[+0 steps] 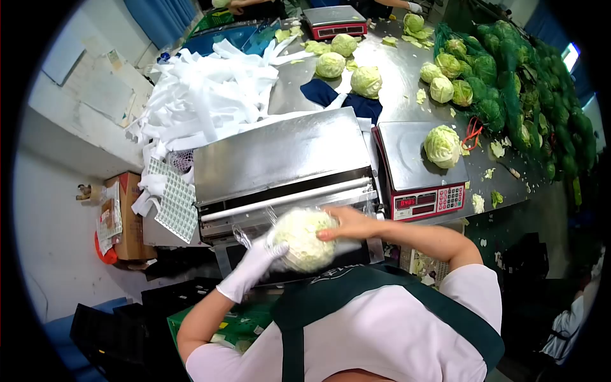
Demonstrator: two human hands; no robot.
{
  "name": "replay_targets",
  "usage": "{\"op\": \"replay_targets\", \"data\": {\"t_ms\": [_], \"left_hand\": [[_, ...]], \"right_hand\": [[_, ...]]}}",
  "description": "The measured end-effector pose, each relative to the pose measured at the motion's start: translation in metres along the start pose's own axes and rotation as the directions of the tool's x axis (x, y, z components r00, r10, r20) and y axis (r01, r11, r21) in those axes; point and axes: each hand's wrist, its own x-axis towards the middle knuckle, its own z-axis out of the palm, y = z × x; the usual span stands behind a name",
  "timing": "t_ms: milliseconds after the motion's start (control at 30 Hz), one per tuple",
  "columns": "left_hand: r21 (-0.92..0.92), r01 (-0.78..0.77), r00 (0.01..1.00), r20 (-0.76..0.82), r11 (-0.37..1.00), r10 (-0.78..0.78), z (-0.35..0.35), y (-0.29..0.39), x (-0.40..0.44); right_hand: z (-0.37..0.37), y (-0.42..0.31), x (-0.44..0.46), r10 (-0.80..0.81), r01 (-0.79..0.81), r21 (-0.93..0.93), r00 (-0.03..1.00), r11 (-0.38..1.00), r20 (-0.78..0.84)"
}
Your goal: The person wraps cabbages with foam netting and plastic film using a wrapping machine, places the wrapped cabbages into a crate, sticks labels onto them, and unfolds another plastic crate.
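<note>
Between my two hands is a pale green cabbage (304,240), held in front of the metal film-wrapping machine (283,162). My left hand (261,258), in a white glove, grips its left side. My bare right hand (347,224) presses on its upper right, thumb across the front. Clear plastic film (242,235) shows beside the cabbage on the left; how much of the cabbage it covers I cannot tell. On the right, another cabbage (442,146) rests on the pan of a red digital scale (428,202).
White foam strips (210,89) are heaped behind the machine. Loose cabbages (366,81) and a dark blue cloth (321,93) lie on the steel table (407,95). Green net sacks of cabbages (534,83) stand at right. A second scale (334,24) sits at the back, near other people's arms.
</note>
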Motion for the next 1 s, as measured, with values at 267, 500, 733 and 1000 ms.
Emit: {"op": "replay_targets", "data": {"t_ms": [267,500,733,1000], "left_hand": [[-0.412,0.395,0.917,0.229,0.821,-0.326,-0.001,-0.104,0.014],[0.733,0.044,0.82,-0.415,0.678,0.395,0.036,-0.081,-0.045],[0.856,0.206,0.533,-0.505,0.474,0.679,-0.034,-0.11,0.014],[0.957,-0.174,0.475,-0.123,0.23,0.871,0.028,-0.123,0.089]], "right_hand": [[0.041,0.057,-0.02,0.43,-0.516,0.389,0.855,0.763,0.291],[0.058,0.051,-0.092,0.083,-0.099,-0.019,0.911,0.995,-0.403],[0.026,0.105,-0.044,0.005,-0.097,-0.078,0.655,0.992,-0.756],[0.049,0.119,-0.021,-0.663,-0.108,-0.835,0.557,0.539,-0.5]]}}
